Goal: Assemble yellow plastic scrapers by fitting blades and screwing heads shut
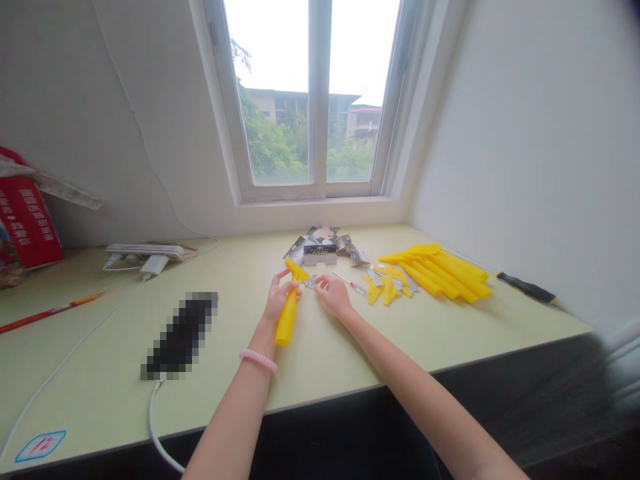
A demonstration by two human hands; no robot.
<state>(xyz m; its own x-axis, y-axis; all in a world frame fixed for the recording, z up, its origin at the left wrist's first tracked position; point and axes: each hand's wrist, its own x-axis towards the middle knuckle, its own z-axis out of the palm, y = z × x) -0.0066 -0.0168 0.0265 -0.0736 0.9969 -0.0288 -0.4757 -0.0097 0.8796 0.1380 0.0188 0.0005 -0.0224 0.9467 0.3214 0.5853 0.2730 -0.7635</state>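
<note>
My left hand is closed round a yellow plastic scraper handle, its flared head pointing away from me and its round grip end towards me. Just right of it lies a small pile of tiny metal screws. At that pile my right hand has its fingers curled together; whether a screw is between the fingertips cannot be made out. A small screwdriver rests beyond the right hand. Farther right are loose yellow flat pieces with metal blades, and a stack of yellow handles.
Small dark boxes and cards stand below the window. A black-handled tool lies by the right wall. To the left are a blurred-out dark device on a white cable, a power strip, an orange-red stick and a red box.
</note>
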